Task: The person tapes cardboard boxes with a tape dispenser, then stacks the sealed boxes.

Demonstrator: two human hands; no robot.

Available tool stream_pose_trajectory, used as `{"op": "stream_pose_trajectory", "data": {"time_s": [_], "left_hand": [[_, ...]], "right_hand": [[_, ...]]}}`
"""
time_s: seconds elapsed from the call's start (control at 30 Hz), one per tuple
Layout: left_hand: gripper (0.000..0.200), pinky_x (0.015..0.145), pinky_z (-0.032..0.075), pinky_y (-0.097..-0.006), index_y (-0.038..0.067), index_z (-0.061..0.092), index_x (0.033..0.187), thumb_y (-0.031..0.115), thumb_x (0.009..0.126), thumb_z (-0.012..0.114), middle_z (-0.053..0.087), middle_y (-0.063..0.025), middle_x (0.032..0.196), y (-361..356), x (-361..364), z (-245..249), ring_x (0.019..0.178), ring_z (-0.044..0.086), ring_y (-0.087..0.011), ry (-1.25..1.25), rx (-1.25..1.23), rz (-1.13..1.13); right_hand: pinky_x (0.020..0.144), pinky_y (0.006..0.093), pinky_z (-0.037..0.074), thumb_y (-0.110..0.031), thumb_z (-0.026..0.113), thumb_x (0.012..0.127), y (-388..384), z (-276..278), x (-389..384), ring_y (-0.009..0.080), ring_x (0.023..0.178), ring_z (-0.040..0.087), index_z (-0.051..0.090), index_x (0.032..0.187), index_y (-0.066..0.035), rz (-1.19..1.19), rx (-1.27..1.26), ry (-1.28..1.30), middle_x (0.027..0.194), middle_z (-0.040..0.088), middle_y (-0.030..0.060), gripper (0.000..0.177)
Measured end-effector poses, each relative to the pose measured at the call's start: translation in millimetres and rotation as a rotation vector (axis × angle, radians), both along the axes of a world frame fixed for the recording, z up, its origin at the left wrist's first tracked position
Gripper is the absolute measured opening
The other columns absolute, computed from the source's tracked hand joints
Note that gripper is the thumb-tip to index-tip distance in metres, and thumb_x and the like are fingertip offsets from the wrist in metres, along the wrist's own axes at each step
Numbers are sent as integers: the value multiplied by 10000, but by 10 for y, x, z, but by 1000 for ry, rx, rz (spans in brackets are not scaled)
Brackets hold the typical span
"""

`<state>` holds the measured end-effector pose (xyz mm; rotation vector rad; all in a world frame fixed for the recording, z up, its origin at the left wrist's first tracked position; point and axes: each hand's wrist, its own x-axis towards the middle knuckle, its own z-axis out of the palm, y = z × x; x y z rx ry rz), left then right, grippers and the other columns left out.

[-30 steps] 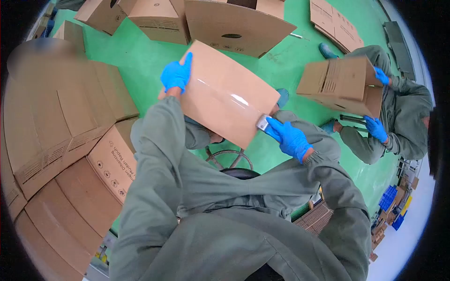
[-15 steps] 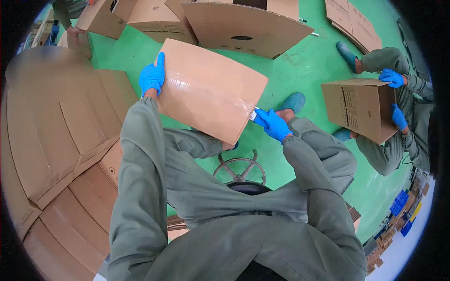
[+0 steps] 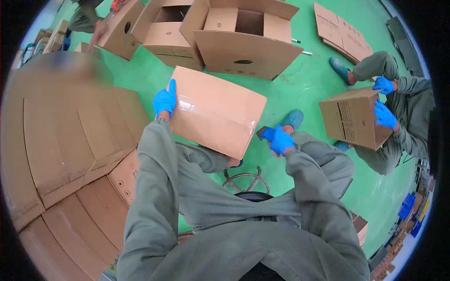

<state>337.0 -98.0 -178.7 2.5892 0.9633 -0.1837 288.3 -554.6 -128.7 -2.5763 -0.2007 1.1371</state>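
A closed cardboard box [image 3: 216,114] is tilted in front of me above my lap, with shiny clear tape along its upper face. My left hand [image 3: 164,99], in a blue glove, grips its left edge, the fingers on the top face. Just off the box's right end, my gloved right hand [image 3: 282,140] is closed around a small tool that looks like a tape dispenser [image 3: 263,133]. The tool's dark end points toward the box, and most of its body is hidden by the fingers.
Open cardboard boxes [image 3: 248,51] stand ahead on the green floor. Large cartons [image 3: 70,150] are stacked at left. Flattened cardboard [image 3: 341,30] lies at upper right. A co-worker's gloved hands [image 3: 385,114] hold another box [image 3: 349,117] at right. Another person's hand [image 3: 98,33] shows at upper left.
My right hand has drawn the tool away from the box's right end. The view has shifted upward, showing more of the boxes ahead. The co-worker's lower hand has moved up on their box.
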Motion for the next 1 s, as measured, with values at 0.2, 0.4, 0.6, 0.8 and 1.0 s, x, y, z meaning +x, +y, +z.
{"op": "stream_pose_trajectory", "data": {"time_s": [0.2,0.4,0.6,0.8,1.0], "left_hand": [[855,861,464,-493,-15,697,921,705,890,236,640,-279,972,-271,-71,47,932,611,-449,38,-112,-55],[803,770,474,-517,9,711,831,707,874,317,644,-277,863,-964,-439,1214,850,621,-442,-197,-157,-24],[472,659,485,-474,-18,602,1090,405,880,587,625,-264,835,-1283,-2323,3309,769,609,-428,-734,89,36],[489,749,456,-439,-16,521,1187,333,860,628,586,-215,1007,-1837,-4266,3309,905,577,-349,-1262,79,294],[584,880,412,-427,-15,426,1279,332,862,642,507,-209,1176,-2785,-5611,2720,1068,499,-321,-1218,-439,789]], "right_hand": [[706,312,528,-107,576,755,-310,-235,-368,181,739,623,583,979,-60,-1255,1226,501,827,640,53,228],[781,280,529,29,503,685,111,623,-334,176,1021,574,292,1464,-87,-770,1492,137,1241,533,91,815],[1003,449,429,-129,550,664,-397,1338,-569,322,1192,509,348,1413,-30,-1005,1634,248,1323,488,172,783],[981,455,425,-136,540,761,200,1812,-611,328,1128,513,396,1314,-1,-451,1977,610,1247,499,185,588],[878,380,473,-118,503,793,1432,1978,-1048,252,957,572,530,1124,8,-420,1898,864,1047,585,145,355]]}}
